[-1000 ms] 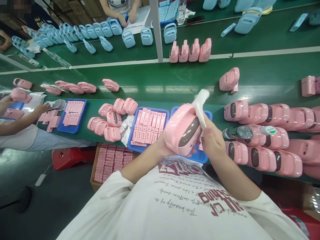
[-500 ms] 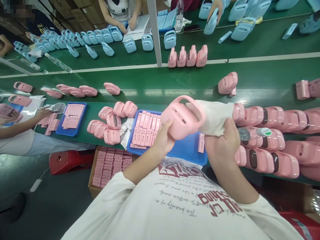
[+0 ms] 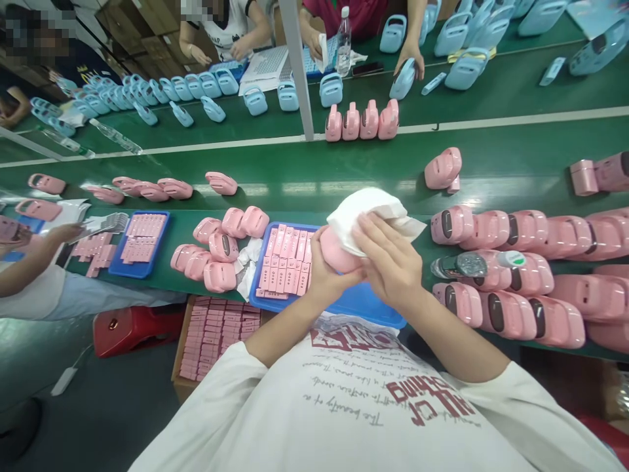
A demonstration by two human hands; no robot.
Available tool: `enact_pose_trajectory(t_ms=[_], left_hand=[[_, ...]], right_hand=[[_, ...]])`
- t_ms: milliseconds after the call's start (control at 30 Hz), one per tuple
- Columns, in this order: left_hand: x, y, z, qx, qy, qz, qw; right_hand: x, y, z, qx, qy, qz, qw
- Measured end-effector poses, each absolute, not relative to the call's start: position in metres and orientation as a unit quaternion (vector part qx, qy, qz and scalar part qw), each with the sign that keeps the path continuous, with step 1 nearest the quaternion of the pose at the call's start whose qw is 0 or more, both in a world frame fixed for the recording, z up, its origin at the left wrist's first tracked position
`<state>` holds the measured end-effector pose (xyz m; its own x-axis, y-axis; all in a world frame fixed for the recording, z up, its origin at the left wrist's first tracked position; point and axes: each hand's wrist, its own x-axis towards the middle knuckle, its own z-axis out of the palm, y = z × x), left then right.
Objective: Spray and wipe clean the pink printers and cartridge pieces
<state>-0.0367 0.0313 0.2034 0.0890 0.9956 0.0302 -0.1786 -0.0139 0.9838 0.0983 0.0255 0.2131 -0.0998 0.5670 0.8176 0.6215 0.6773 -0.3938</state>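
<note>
A pink plastic housing (image 3: 338,254) is held in front of my chest, above the blue tray (image 3: 363,303). My left hand (image 3: 327,272) wraps round its left side. With its fingers spread over a white cloth (image 3: 371,210), my right hand (image 3: 390,262) presses the cloth on the housing's top and right side, so most of the housing is hidden. Small pink parts (image 3: 287,259) fill the left part of the tray. Crumpled white cloth (image 3: 249,262) lies left of the tray, beside a group of pink housings (image 3: 219,276).
Rows of pink housings (image 3: 514,313) and a clear bottle (image 3: 459,265) stand at the right. A carton of pink parts (image 3: 219,334) is below the bench edge. Across the green bench (image 3: 295,170), people handle blue housings (image 3: 255,100); another person's arm is at far left.
My right hand has moved left and brought the white cloth onto the pink housing. The housing has turned, and its handle is now hidden.
</note>
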Motion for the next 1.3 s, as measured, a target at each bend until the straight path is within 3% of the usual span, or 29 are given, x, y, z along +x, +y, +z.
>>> enact_pose_trajectory(t_ms=[200, 333, 467, 567, 733, 833, 1000, 1167, 1300], left_hand=[[-0.048, 0.044, 0.205, 0.659, 0.436, 0.525, 0.315], [-0.047, 0.048, 0.194, 0.776, 0.408, 0.458, 0.149], [-0.043, 0.054, 0.182, 0.818, 0.298, 0.491, -0.010], [-0.044, 0.057, 0.175, 0.801, 0.295, 0.520, -0.020], [-0.049, 0.055, 0.175, 0.744, 0.367, 0.526, 0.188], [-0.052, 0.055, 0.183, 0.728, 0.365, 0.532, 0.231], [-0.057, 0.058, 0.197, 0.721, 0.395, 0.536, 0.190], [-0.057, 0.058, 0.199, 0.731, 0.410, 0.528, 0.138], [-0.054, 0.054, 0.201, 0.732, 0.419, 0.519, 0.138]], right_hand=[[0.090, 0.026, 0.181, -0.462, -0.482, 0.251, 0.701], [0.079, 0.035, 0.186, -0.381, -0.347, 0.459, 0.723], [0.079, 0.044, 0.202, -0.383, -0.174, 0.554, 0.718], [0.082, 0.048, 0.208, -0.380, -0.059, 0.590, 0.710], [0.081, 0.048, 0.210, -0.367, 0.015, 0.637, 0.677], [0.077, 0.038, 0.210, -0.372, 0.019, 0.653, 0.660], [0.065, 0.010, 0.205, -0.395, -0.041, 0.622, 0.675], [0.064, -0.008, 0.200, -0.472, -0.197, 0.428, 0.745], [0.078, -0.004, 0.199, -0.494, -0.498, 0.240, 0.671]])
